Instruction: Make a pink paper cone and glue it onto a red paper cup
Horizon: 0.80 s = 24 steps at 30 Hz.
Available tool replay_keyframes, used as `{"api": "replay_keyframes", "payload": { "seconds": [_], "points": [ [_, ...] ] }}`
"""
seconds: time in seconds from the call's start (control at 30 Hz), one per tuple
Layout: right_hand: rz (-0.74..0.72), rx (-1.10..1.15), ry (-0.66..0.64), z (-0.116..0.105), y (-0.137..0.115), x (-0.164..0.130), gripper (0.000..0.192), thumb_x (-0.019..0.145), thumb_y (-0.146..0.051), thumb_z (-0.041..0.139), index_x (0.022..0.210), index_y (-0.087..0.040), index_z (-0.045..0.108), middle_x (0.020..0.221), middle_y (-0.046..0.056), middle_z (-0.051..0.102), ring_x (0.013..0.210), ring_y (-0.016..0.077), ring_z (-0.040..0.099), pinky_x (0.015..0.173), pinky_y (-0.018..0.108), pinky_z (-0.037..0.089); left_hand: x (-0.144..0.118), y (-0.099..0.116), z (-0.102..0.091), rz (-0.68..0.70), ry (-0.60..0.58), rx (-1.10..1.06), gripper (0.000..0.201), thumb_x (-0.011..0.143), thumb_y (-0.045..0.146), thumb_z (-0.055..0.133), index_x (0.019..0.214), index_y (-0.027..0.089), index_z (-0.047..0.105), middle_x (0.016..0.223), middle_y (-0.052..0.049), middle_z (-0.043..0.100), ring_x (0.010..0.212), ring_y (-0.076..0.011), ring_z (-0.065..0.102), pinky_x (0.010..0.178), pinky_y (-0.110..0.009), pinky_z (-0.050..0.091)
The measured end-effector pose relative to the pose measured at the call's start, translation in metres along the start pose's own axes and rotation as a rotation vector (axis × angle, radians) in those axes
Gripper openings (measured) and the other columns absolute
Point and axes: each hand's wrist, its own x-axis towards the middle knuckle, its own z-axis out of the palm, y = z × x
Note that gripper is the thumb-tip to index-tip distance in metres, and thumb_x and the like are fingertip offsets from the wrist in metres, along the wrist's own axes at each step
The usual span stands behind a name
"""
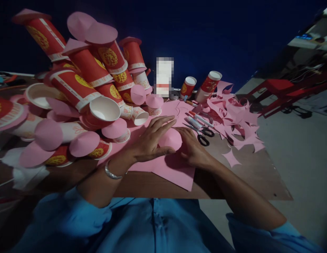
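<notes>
A pink paper cone (171, 139) is between my two hands, above flat sheets of pink paper (176, 175). My left hand (153, 138) is at the cone's left side, fingers stretched behind it and thumb along its front edge. It looks open. On the right is my right hand (192, 146), its fingers bent and apart from the thumb, close to the cone's edge. Whether either hand presses on the cone is hard to make out, and what lies under the cone is hidden. Black-handled scissors (203, 135) lie just beyond my right hand.
Red paper cups (89, 66) with pink cone tops are piled at the left. Two cups (188, 87) stand at the back. Pink paper scraps (232, 116) heap on the right, beside pens (205, 120). A red stool (279, 91) is off the table's right.
</notes>
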Motion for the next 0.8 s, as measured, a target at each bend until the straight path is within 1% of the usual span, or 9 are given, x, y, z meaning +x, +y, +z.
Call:
{"api": "replay_keyframes", "payload": {
  "seconds": [0.07, 0.17, 0.27, 0.33, 0.4, 0.57, 0.7, 0.8],
  "points": [
    [-0.018, 0.015, -0.011, 0.001, -0.001, 0.000, 0.097, 0.075, -0.018, 0.065, 0.165, -0.023, 0.028, 0.162, 0.017, 0.048, 0.148, 0.0408, 0.042, 0.123, 0.071, 0.037, 0.000, 0.001, 0.003, 0.022, -0.017, 0.055, 0.094, 0.092, 0.079, 0.058, 0.166, 0.024, 0.041, 0.173, -0.018, 0.040, 0.160, -0.0388, 0.031, 0.135, -0.061, 0.016],
    [-0.047, 0.044, -0.020, 0.001, -0.002, 0.000, 0.091, 0.087, -0.031, 0.066, 0.167, -0.024, 0.023, 0.165, 0.018, 0.045, 0.150, 0.0415, 0.041, 0.123, 0.072, 0.037, 0.000, 0.003, 0.005, 0.015, -0.024, 0.104, 0.094, 0.094, 0.078, 0.055, 0.168, 0.024, 0.037, 0.174, -0.018, 0.038, 0.161, -0.0386, 0.029, 0.135, -0.061, 0.015],
    [-0.038, 0.065, -0.016, 0.003, -0.004, 0.001, 0.086, 0.095, -0.045, 0.068, 0.166, -0.024, 0.026, 0.164, 0.020, 0.046, 0.149, 0.0415, 0.042, 0.123, 0.071, 0.039, 0.000, 0.004, 0.006, 0.004, -0.033, 0.139, 0.088, 0.097, 0.075, 0.053, 0.167, 0.023, 0.037, 0.175, -0.017, 0.037, 0.161, -0.0376, 0.028, 0.135, -0.061, 0.015],
    [-0.009, 0.070, -0.016, 0.006, -0.004, 0.002, 0.086, 0.095, -0.053, 0.070, 0.165, -0.022, 0.030, 0.161, 0.022, 0.047, 0.149, 0.0417, 0.043, 0.123, 0.071, 0.040, -0.001, 0.004, 0.006, 0.001, -0.037, 0.156, 0.084, 0.100, 0.071, 0.052, 0.166, 0.021, 0.039, 0.175, -0.017, 0.037, 0.161, -0.0376, 0.028, 0.135, -0.061, 0.014],
    [0.019, 0.071, -0.016, 0.009, -0.004, 0.002, 0.086, 0.095, -0.058, 0.071, 0.163, -0.020, 0.033, 0.159, 0.023, 0.049, 0.148, 0.0420, 0.044, 0.122, 0.070, 0.041, -0.001, 0.004, 0.007, 0.002, -0.037, 0.162, 0.084, 0.100, 0.070, 0.053, 0.167, 0.020, 0.038, 0.174, -0.018, 0.037, 0.161, -0.0383, 0.028, 0.135, -0.061, 0.014],
    [0.022, 0.058, 0.032, 0.016, 0.000, 0.002, 0.081, 0.095, -0.060, 0.070, 0.158, -0.018, 0.041, 0.153, 0.023, 0.054, 0.144, 0.0415, 0.048, 0.120, 0.070, 0.044, -0.002, 0.003, 0.004, -0.010, -0.002, 0.078, 0.094, 0.095, 0.071, 0.062, 0.169, 0.022, 0.032, 0.174, -0.018, 0.037, 0.160, -0.0403, 0.029, 0.135, -0.062, 0.018],
    [0.024, 0.054, 0.054, 0.020, 0.004, 0.001, 0.077, 0.094, -0.059, 0.071, 0.155, -0.018, 0.046, 0.151, 0.024, 0.056, 0.141, 0.0427, 0.051, 0.115, 0.072, 0.046, -0.001, 0.003, 0.001, -0.076, 0.004, 0.040, 0.100, 0.085, 0.074, 0.074, 0.166, 0.028, 0.039, 0.171, -0.016, 0.042, 0.159, -0.0414, 0.032, 0.133, -0.065, 0.022],
    [0.026, 0.060, 0.063, 0.022, 0.006, 0.001, 0.077, 0.094, -0.059, 0.071, 0.154, -0.019, 0.047, 0.149, 0.024, 0.058, 0.139, 0.0428, 0.053, 0.115, 0.071, 0.046, 0.000, 0.003, 0.003, -0.105, -0.006, 0.018, 0.101, 0.081, 0.075, 0.076, 0.164, 0.029, 0.043, 0.170, -0.015, 0.044, 0.158, -0.0413, 0.033, 0.133, -0.064, 0.024]
  ]
}}
